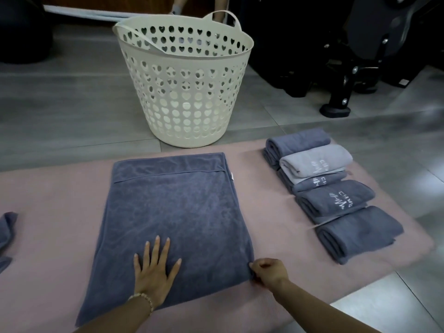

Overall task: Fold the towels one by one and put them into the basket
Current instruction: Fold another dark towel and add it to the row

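Slate-blue terry towel (177, 212), dusty-pink soft mat (60, 200); cream plastic basket (192, 97) patterned with heart-shaped holes; folded terry towels (336, 198) slate-blue, one pale grey folded towel (314, 162), some with white lettering

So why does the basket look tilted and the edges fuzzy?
Head view: the wide lens bends straight lines, so the basket leans; in the same view the right edge of the mat smears, while the middle towel is sharp.

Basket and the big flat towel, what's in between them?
Head view: just grey floor and a strip of pink mat lie between the basket and the flat towel.
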